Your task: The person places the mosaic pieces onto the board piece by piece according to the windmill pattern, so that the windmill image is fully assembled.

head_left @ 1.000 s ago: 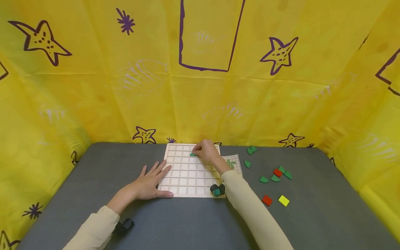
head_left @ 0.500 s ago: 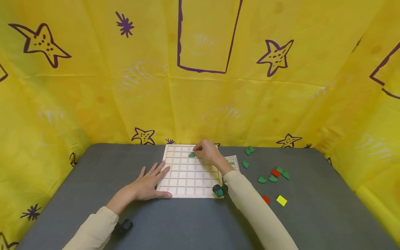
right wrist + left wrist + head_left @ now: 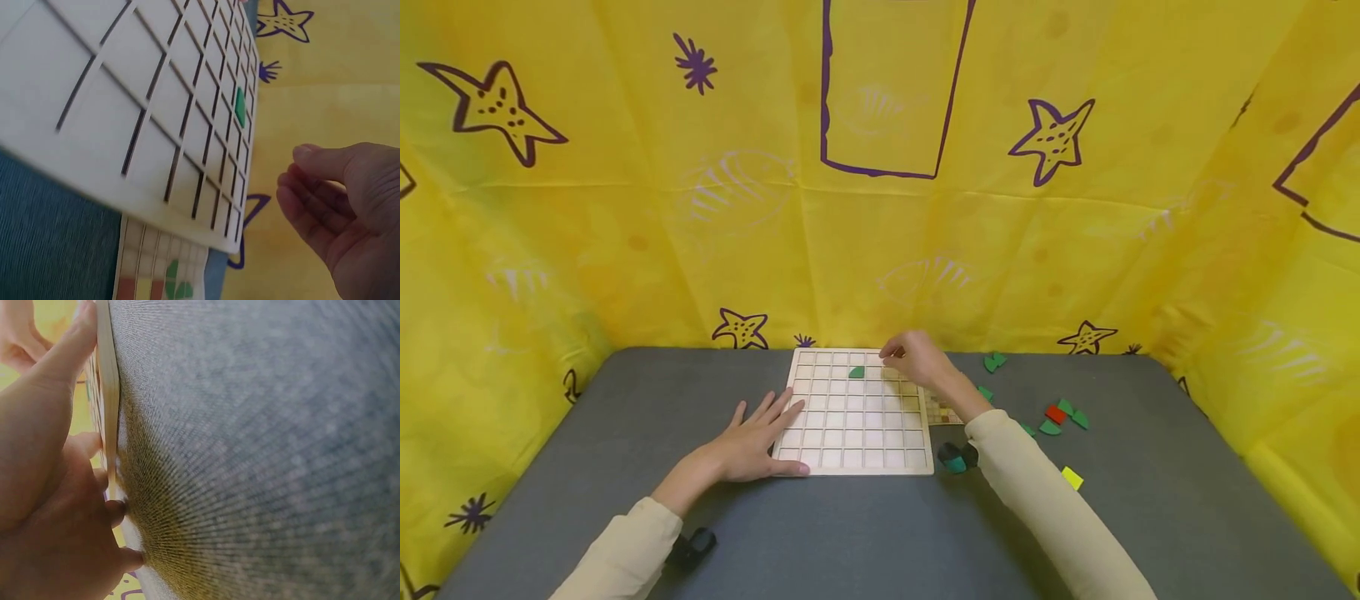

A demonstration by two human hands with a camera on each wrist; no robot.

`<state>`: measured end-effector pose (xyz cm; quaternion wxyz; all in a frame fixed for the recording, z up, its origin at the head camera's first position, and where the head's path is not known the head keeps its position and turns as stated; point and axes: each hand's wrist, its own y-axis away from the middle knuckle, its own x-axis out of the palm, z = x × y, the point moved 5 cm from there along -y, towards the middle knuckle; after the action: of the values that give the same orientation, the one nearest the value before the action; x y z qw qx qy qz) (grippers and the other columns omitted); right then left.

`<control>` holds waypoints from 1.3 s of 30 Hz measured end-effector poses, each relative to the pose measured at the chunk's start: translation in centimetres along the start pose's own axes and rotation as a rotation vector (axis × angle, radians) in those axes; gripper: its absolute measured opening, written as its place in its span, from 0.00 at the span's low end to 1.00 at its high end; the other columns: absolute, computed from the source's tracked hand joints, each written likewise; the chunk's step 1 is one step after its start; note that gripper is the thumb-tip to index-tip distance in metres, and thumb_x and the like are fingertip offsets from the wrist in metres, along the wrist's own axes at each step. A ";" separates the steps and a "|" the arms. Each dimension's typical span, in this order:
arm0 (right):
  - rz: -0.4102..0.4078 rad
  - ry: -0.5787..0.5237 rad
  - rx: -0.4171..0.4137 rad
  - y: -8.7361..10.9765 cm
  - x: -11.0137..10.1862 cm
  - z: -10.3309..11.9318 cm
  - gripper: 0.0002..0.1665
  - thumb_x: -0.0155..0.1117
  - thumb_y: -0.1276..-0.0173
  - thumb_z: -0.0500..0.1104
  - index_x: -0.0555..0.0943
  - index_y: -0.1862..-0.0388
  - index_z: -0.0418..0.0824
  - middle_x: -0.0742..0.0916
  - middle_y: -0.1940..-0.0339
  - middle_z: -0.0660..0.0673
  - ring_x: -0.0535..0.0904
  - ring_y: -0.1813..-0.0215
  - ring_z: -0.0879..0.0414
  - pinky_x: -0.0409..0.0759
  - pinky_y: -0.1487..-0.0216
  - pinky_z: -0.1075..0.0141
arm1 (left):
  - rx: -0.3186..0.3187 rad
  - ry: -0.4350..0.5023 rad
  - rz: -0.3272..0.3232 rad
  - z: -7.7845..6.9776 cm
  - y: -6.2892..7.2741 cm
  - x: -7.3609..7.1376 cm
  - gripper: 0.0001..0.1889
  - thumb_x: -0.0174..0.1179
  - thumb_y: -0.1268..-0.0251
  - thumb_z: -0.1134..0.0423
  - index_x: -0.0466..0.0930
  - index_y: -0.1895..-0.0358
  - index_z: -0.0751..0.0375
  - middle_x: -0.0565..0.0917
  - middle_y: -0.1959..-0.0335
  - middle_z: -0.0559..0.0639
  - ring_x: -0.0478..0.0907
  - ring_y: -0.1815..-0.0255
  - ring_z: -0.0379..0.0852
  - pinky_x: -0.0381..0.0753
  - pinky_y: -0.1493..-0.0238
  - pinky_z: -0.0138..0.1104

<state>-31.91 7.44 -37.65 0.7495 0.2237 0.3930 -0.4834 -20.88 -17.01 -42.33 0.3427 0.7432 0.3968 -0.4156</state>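
A pale wooden grid board [image 3: 853, 437] lies on the grey table. One green quarter-circle tile [image 3: 857, 372] sits in a cell near its far edge; the right wrist view also shows this green tile [image 3: 240, 107]. My left hand [image 3: 745, 446] rests with spread fingers at the board's left edge, the thumb by the near corner. Above the board's far right part is my right hand [image 3: 921, 362], apart from the tile. Nothing shows between its loosely bent fingers and thumb in the right wrist view.
A printed pattern card [image 3: 162, 256] lies partly under the board's right side. Further right are several green quarter-circle tiles [image 3: 1050, 428], a red square tile [image 3: 1056, 414] and a yellow square tile [image 3: 1072, 477]. A yellow patterned cloth [image 3: 880, 225] hangs behind the table.
My right hand has let go of the green tile and moved right, away from it. The tile stays in its cell. My left hand keeps its place on the board's edge.
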 end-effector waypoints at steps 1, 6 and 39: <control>-0.002 0.002 -0.003 0.2 -0.2 -0.2 0.10 0.63 0.30 0.37 0.87 0.55 0.36 0.88 0.58 0.46 0.81 0.58 0.54 0.80 0.57 0.62 | -0.002 0.001 0.000 0.0 0.0 0.0 0.55 0.62 0.46 0.30 0.50 0.22 0.59 0.45 0.20 0.62 0.39 0.22 0.68 0.32 0.32 0.68; -0.010 0.026 -0.023 1.0 -0.8 -1.5 0.10 0.63 0.30 0.37 0.87 0.54 0.35 0.88 0.59 0.45 0.81 0.58 0.53 0.81 0.56 0.61 | -0.006 0.003 0.002 0.1 0.0 0.0 0.55 0.62 0.46 0.30 0.51 0.22 0.58 0.44 0.20 0.62 0.39 0.22 0.67 0.32 0.32 0.68; -0.101 0.047 0.038 7.6 -6.2 -9.4 0.15 0.65 0.32 0.36 0.83 0.50 0.28 0.88 0.56 0.36 0.83 0.54 0.42 0.81 0.53 0.50 | 0.006 0.010 -0.009 0.2 0.0 0.1 0.55 0.61 0.46 0.30 0.50 0.22 0.58 0.44 0.20 0.61 0.39 0.22 0.67 0.31 0.32 0.68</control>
<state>-29.95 20.85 -38.53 0.7105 0.2292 0.4119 -0.5225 -20.92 -17.14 -42.55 0.3365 0.7446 0.4005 -0.4147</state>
